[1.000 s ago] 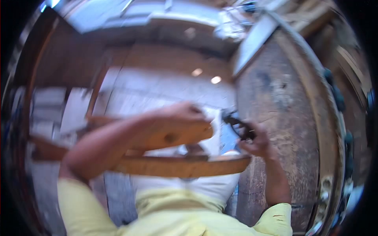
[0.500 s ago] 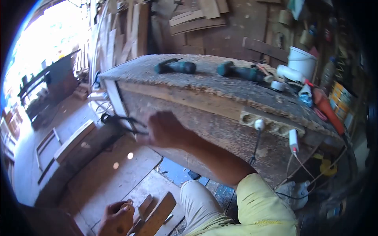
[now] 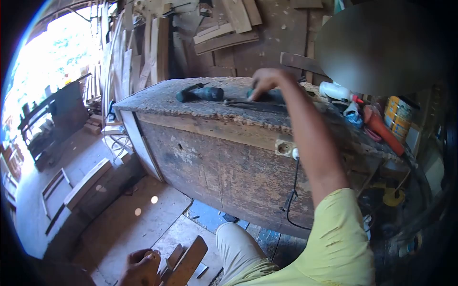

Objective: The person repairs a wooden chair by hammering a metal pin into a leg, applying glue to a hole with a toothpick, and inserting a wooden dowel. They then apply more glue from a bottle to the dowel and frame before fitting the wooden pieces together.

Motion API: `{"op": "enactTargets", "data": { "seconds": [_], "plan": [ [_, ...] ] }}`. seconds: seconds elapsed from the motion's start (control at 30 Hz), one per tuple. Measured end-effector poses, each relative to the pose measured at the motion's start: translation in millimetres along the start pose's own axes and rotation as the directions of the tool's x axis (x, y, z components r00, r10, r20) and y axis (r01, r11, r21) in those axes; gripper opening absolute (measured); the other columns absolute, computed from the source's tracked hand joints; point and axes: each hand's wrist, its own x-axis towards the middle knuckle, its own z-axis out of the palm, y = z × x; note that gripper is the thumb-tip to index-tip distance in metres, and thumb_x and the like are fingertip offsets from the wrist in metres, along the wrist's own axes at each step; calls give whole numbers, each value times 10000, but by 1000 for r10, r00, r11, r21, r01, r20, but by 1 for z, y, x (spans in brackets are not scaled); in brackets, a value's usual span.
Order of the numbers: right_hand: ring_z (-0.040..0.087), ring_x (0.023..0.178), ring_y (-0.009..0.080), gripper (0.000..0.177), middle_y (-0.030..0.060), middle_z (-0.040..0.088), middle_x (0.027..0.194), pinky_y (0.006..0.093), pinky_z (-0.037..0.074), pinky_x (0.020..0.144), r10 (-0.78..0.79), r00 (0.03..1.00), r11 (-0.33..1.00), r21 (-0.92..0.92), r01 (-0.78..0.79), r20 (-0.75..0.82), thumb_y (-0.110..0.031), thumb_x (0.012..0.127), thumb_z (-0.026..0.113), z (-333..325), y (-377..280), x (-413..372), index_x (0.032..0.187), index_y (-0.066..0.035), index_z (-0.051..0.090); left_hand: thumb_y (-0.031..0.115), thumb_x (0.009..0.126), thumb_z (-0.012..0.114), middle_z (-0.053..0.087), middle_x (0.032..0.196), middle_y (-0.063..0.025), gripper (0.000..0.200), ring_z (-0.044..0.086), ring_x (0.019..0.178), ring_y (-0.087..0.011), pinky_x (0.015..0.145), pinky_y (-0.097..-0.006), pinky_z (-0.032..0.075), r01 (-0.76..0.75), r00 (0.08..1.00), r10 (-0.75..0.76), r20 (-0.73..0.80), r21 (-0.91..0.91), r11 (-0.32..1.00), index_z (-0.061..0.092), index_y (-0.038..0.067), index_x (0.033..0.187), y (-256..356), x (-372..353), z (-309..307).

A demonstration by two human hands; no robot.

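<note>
The right hand (image 3: 265, 79) reaches out over the table (image 3: 224, 169), its fingertips (image 3: 253, 95) bent down onto a dark metal tool (image 3: 241, 103) that lies flat on the rough top; whether the fingers are clamped on the tool or only resting on it cannot be told; the tool lies well back from the table's front edge, with a bare strip of top between it and that edge; just to its left a green drill (image 3: 200, 93) lies on its side, apart from the tool, and a second drill (image 3: 276, 96) lies just behind the hand, partly hidden by it; farther right along the top stands a white bottle (image 3: 334, 90); a socket (image 3: 284, 148) is set in the front edge below the forearm, and a cable (image 3: 292, 190) hangs down the table's face from it; the left hand (image 3: 140, 268) is low at the bottom of the view, closed round the end of a wooden piece (image 3: 188, 261) that slants up to the right, well apart from the table; the floor (image 3: 143, 209) between the left hand and the table's corner is open boards; planks (image 3: 160, 43) lean against the wall behind the table's left end.
</note>
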Motion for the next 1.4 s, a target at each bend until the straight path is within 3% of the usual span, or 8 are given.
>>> {"op": "enactTargets", "data": {
  "seconds": [0.13,0.3,0.57,0.73,0.8,0.97,1.27,1.4],
  "plan": [
    [678,878,343,387,176,691,960,440,533,733,424,762,875,3,-484,-490,-317,722,732,1,90,8,1004,-54,700,301,817,669,530,689,21,305,462,596,-60,525,-235,335,-5,999,3,-34,-32,999,627,-1,836,-6,-2,-9],
    [587,1153,309,412,127,602,1262,453,488,916,738,667,674,64,-736,-105,-275,770,719,23,140,5,1145,-109,675,313,822,665,530,692,23,318,454,592,-55,519,-235,323,-18,1000,17,-20,-22,1000,627,-2,844,-8,3,-16],
    [555,1127,414,522,226,586,1218,422,440,959,446,863,878,-72,-473,-235,-481,899,539,59,246,47,1137,-28,643,301,820,707,642,919,-40,396,559,817,-118,667,-274,446,-6,998,-4,63,153,988,662,-21,1046,-31,29,-49],
    [530,1183,381,707,226,585,1237,455,411,963,602,680,797,250,-551,-418,-604,919,336,17,301,130,1373,-72,437,279,843,696,663,944,-51,345,577,816,-118,690,-277,476,44,993,-44,106,3,999,671,-6,1037,-31,22,-52],
    [476,1216,237,727,111,500,1375,335,348,1016,342,861,761,648,-19,-377,-588,857,515,-34,315,136,1363,-68,476,300,854,684,648,893,-34,327,556,780,-111,678,-277,463,27,992,-24,127,-23,999,670,6,997,-28,17,-51],
    [543,695,57,409,-31,579,730,226,413,655,318,716,610,712,347,-621,-496,817,668,-73,126,115,840,-88,682,342,856,682,652,928,-46,407,561,798,-116,695,-282,461,27,992,-33,119,57,998,654,4,1082,-48,32,-61],
    [481,719,94,164,11,507,744,219,376,694,106,599,56,607,793,-793,-206,893,573,77,-209,-3,968,-63,544,353,842,666,638,1161,-114,536,594,1014,-186,891,-285,461,-36,987,-5,160,257,966,594,-7,1232,-56,51,-74],
    [339,554,39,393,-52,410,666,234,225,490,-163,697,211,665,716,-699,-475,963,495,167,-273,-64,872,-95,534,348,850,652,639,1162,-117,520,593,1025,-181,902,-281,457,-48,983,5,185,226,973,596,2,1235,-62,55,-78]
  ]
}}
